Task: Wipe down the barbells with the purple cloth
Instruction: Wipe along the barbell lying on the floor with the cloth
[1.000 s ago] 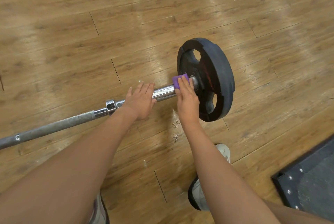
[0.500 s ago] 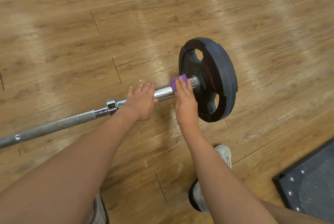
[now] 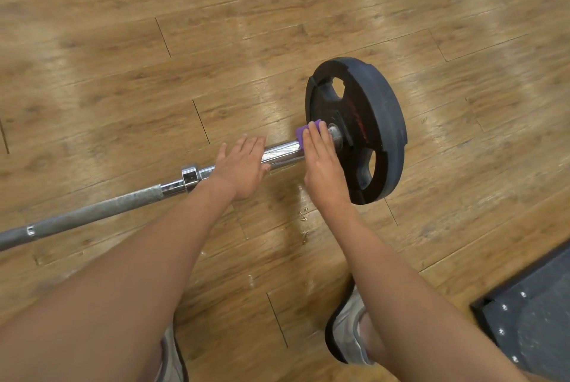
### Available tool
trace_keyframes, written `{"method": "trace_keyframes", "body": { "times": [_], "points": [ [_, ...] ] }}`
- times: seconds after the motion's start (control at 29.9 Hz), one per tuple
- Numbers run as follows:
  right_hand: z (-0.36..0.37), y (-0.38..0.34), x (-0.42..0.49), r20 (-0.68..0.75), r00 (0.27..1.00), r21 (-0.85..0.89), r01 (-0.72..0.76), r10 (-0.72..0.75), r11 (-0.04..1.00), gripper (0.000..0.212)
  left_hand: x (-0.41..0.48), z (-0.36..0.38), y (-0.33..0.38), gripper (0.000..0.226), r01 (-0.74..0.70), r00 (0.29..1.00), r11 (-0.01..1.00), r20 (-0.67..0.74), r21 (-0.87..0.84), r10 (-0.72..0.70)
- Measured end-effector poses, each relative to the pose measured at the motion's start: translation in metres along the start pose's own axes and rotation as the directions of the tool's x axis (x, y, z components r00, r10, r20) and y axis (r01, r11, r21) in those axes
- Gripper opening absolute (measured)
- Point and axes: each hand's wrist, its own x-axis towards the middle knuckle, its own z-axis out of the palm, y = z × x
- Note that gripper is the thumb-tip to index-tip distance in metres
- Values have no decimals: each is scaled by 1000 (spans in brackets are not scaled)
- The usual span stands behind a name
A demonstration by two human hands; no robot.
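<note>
A barbell (image 3: 101, 207) lies across the wooden floor, its grey shaft running left and its chrome sleeve (image 3: 282, 150) ending in a black weight plate (image 3: 377, 122) standing on edge. My right hand (image 3: 324, 165) presses a folded purple cloth (image 3: 301, 134) onto the sleeve right beside the plate's hub; only the cloth's left end shows past my fingers. My left hand (image 3: 242, 165) rests flat on the sleeve just left of it, fingers spread, thumb under the bar.
A dark mat or platform corner with screws (image 3: 530, 320) sits at the lower right. My two shoes (image 3: 347, 327) stand on the floor below my arms. Small bits of debris (image 3: 303, 218) lie near the bar.
My right hand and the cloth have stayed by the plate hub, shifting only slightly along the sleeve. My left hand has not moved.
</note>
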Motion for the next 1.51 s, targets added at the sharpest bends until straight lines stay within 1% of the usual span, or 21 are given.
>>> {"method": "trace_keyframes", "body": {
  "times": [0.1, 0.13, 0.17, 0.27, 0.33, 0.37, 0.47, 0.5, 0.64, 0.7, 0.8, 0.94, 1.0, 1.07, 1.17, 1.24, 1.41, 1.44, 1.51],
  "points": [
    [-2, 10, 4, 42, 990, 4, 134, -134, 991, 80, 2, -2, -1, 64, -1, 1000, 1000, -3, -1, 1],
    [-2, 12, 5, 44, 987, 3, 152, -152, 988, 81, 2, -2, -1, 64, -3, 1000, 1000, -1, -1, 3],
    [-2, 15, 6, 38, 989, 2, 144, -144, 990, 81, 2, -3, -2, 64, -5, 1000, 1000, 2, -2, 5],
    [-2, 16, 9, -14, 1000, 12, -11, 11, 1000, 80, 2, -4, -2, 64, -6, 1000, 1000, 10, -3, 6],
    [-1, 7, 9, -36, 997, 37, -70, 71, 997, 78, 3, -5, -3, 64, -8, 1000, 1000, 10, -3, 8],
    [0, 2, 9, -28, 998, 48, -55, 56, 997, 77, 3, -5, -3, 64, -9, 1000, 1000, 9, -1, 9],
    [-1, -2, 8, 26, 998, 44, 51, -53, 998, 78, 3, -6, -3, 65, -12, 1000, 1000, 6, -4, 12],
    [-2, 1, 9, 29, 999, 41, 44, -45, 998, 78, 4, -6, -3, 65, -13, 1000, 1000, 6, -5, 13],
    [-1, 0, 8, -37, 990, 49, -134, 136, 990, 79, 3, -5, -4, 64, -18, 1000, 1000, -5, -3, 18],
    [4, -10, -3, -58, 981, 50, -180, 183, 982, 84, 2, -4, -4, 63, -20, 1000, 1000, -11, -5, 20],
    [5, -14, -16, -57, 979, 44, -196, 198, 980, 85, -1, 0, -1, 60, -26, 999, 1000, -40, 6, 26],
    [-5, -10, 2, -3, 982, 65, -188, 189, 980, 72, -7, 10, 2, 58, -39, 995, 999, -94, 2, 39],
    [-9, -5, 10, 35, 983, 42, -181, 180, 983, 67, -12, 15, 4, 59, -40, 992, 999, -117, 6, 40],
    [-10, -2, 4, 50, 983, 44, -177, 175, 983, 70, -16, 20, 6, 60, -37, 991, 999, -125, 12, 39],
    [-12, 1, -24, 15, 984, 64, -176, 175, 982, 81, -22, 27, 12, 63, -33, 992, 999, -126, 0, 33],
    [-12, 1, -36, -12, 982, 74, -186, 187, 980, 82, -27, 31, 15, 63, -30, 991, 999, -128, -12, 28],
    [-8, -5, -35, -37, 966, 80, -252, 256, 964, 64, -44, 49, 27, 63, -15, 985, 1000, -174, 13, 17],
    [-8, -6, -37, -39, 963, 84, -262, 266, 961, 62, -48, 52, 29, 63, -11, 983, 1000, -184, 29, 16],
    [-8, -6, -46, -41, 963, 86, -262, 266, 961, 66, -54, 56, 31, 63, -13, 982, 999, -190, 51, 22]
  ]
}}
